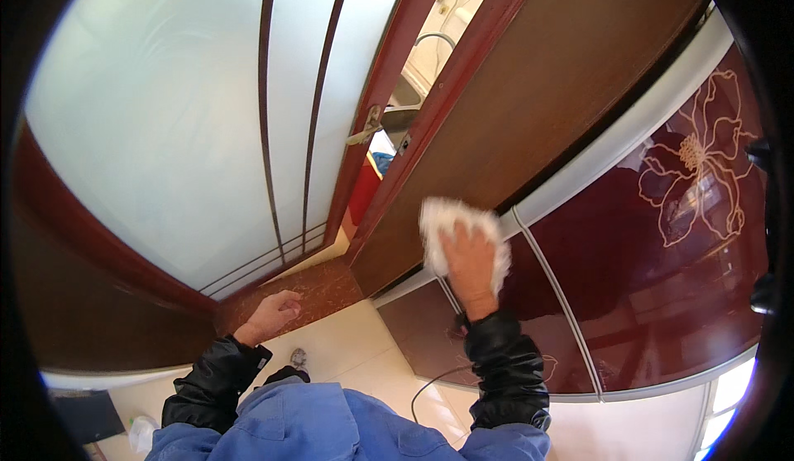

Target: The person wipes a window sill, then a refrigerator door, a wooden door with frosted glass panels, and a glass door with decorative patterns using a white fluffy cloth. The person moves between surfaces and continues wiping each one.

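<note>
My right hand (pixel 468 259) holds a white fluffy cloth (pixel 432 228), its fingers laid over the top. The cloth overlaps the brown panel (pixel 527 114) beside the doorway and the silver edge (pixel 611 163) of a glossy dark red appliance, apparently a refrigerator (pixel 595 275). Motion blurs the cloth, and whether it touches the panel or the silver edge is hard to tell. My left hand (pixel 273 315) hangs lower left with curled fingers and nothing visible in it, over the reddish threshold (pixel 310 284).
A frosted-glass door (pixel 186 120) with a lever handle (pixel 366 129) stands ajar on the left. Through the gap show a sink (pixel 406 92) and a red object (pixel 363 194). A dark cable (pixel 422 389) curves over the tiled floor (pixel 353 362). A dark mat-like item (pixel 87 414) lies lower left.
</note>
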A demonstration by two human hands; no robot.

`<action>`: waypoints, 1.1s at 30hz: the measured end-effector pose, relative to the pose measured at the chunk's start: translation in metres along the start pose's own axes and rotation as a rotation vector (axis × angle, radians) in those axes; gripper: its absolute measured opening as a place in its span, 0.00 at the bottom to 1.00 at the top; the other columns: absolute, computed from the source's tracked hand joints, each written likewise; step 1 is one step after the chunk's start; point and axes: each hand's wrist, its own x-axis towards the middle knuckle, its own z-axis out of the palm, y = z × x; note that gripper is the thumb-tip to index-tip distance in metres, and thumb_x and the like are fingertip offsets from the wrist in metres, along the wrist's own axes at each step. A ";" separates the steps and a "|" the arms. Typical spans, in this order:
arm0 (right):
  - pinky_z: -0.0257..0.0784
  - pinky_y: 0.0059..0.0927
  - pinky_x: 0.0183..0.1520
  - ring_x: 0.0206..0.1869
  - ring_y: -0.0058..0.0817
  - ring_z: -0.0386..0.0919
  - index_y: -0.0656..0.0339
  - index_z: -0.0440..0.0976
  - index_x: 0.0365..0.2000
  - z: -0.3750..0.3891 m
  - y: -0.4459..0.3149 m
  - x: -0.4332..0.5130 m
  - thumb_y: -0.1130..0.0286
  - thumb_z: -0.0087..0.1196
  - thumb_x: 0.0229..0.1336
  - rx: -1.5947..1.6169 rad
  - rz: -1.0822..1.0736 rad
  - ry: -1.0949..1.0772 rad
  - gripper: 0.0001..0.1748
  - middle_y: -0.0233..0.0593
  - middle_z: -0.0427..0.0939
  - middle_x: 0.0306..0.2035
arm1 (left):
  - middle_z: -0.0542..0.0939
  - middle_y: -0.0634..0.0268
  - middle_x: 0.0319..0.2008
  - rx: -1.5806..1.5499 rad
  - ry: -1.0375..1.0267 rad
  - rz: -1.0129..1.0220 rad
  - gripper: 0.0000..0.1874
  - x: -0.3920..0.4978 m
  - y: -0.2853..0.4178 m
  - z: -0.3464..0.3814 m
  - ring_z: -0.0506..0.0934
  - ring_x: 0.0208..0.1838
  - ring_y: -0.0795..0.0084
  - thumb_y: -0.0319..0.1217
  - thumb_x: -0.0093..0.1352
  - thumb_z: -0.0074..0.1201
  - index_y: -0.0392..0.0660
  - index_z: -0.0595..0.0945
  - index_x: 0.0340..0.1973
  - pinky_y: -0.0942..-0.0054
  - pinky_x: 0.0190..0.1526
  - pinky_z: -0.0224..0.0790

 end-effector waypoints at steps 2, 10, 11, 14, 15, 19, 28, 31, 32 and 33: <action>0.65 0.45 0.44 0.55 0.46 0.72 0.45 0.77 0.56 -0.039 0.032 0.052 0.72 0.54 0.55 -0.196 0.045 0.267 0.25 0.40 0.73 0.60 | 0.84 0.59 0.43 -0.071 -0.015 0.002 0.18 0.015 -0.003 -0.015 0.81 0.46 0.69 0.27 0.69 0.57 0.36 0.78 0.55 0.70 0.50 0.75; 0.67 0.50 0.45 0.51 0.44 0.73 0.48 0.77 0.53 -0.030 0.032 0.142 0.68 0.56 0.54 -0.382 -0.028 0.039 0.23 0.38 0.73 0.55 | 0.83 0.60 0.42 -0.232 -0.036 0.011 0.19 0.052 -0.019 -0.041 0.80 0.46 0.71 0.26 0.69 0.57 0.32 0.77 0.53 0.72 0.50 0.73; 0.68 0.51 0.45 0.51 0.44 0.73 0.48 0.77 0.52 -0.021 0.028 0.145 0.67 0.56 0.54 -0.345 -0.091 -0.129 0.22 0.38 0.73 0.54 | 0.83 0.60 0.42 -0.215 -0.048 -0.016 0.19 0.053 -0.020 -0.044 0.80 0.46 0.71 0.27 0.69 0.57 0.32 0.77 0.53 0.72 0.50 0.73; 0.68 0.53 0.45 0.49 0.43 0.73 0.48 0.78 0.48 -0.023 0.031 0.173 0.65 0.56 0.55 -0.332 -0.121 -0.170 0.18 0.39 0.73 0.51 | 0.83 0.60 0.41 -0.204 0.007 -0.010 0.18 0.050 -0.026 -0.055 0.80 0.45 0.71 0.26 0.68 0.58 0.33 0.78 0.52 0.72 0.49 0.74; 0.69 0.54 0.45 0.49 0.42 0.74 0.48 0.78 0.48 -0.042 0.051 0.191 0.65 0.56 0.56 -0.396 -0.126 0.016 0.17 0.38 0.74 0.51 | 0.83 0.61 0.41 -0.182 0.022 -0.024 0.18 0.049 -0.027 -0.057 0.80 0.45 0.72 0.26 0.68 0.58 0.33 0.78 0.52 0.72 0.49 0.74; 0.71 0.51 0.46 0.52 0.44 0.74 0.43 0.75 0.56 -0.165 0.150 0.290 0.70 0.53 0.59 -0.750 0.107 0.544 0.24 0.39 0.73 0.58 | 0.83 0.62 0.40 -0.174 0.070 -0.020 0.18 0.047 -0.028 -0.064 0.80 0.44 0.73 0.27 0.68 0.59 0.35 0.78 0.53 0.73 0.48 0.74; 0.74 0.49 0.44 0.51 0.42 0.74 0.43 0.74 0.56 -0.171 0.130 0.318 0.64 0.57 0.58 -0.803 0.202 0.466 0.23 0.37 0.72 0.55 | 0.83 0.60 0.41 -0.199 0.127 -0.002 0.20 0.059 -0.013 -0.057 0.80 0.46 0.71 0.27 0.68 0.59 0.34 0.78 0.55 0.70 0.51 0.74; 0.73 0.53 0.45 0.49 0.46 0.74 0.47 0.77 0.50 -0.102 0.080 0.275 0.69 0.57 0.54 -0.527 0.055 0.080 0.21 0.40 0.73 0.54 | 0.82 0.63 0.40 -0.277 0.150 0.025 0.19 0.063 -0.012 -0.057 0.80 0.44 0.72 0.27 0.67 0.58 0.36 0.78 0.54 0.72 0.48 0.74; 0.73 0.52 0.45 0.50 0.46 0.74 0.47 0.77 0.50 -0.094 0.076 0.268 0.69 0.57 0.54 -0.443 0.003 0.028 0.21 0.40 0.74 0.53 | 0.83 0.63 0.41 -0.223 0.167 0.056 0.19 0.064 -0.013 -0.058 0.80 0.45 0.72 0.27 0.67 0.58 0.36 0.78 0.54 0.72 0.48 0.74; 0.73 0.52 0.45 0.50 0.45 0.74 0.46 0.76 0.51 -0.096 0.080 0.265 0.68 0.56 0.55 -0.482 0.005 0.130 0.21 0.39 0.74 0.54 | 0.83 0.62 0.41 -0.172 0.166 0.055 0.20 0.063 -0.014 -0.062 0.80 0.45 0.72 0.27 0.67 0.59 0.36 0.78 0.54 0.72 0.48 0.74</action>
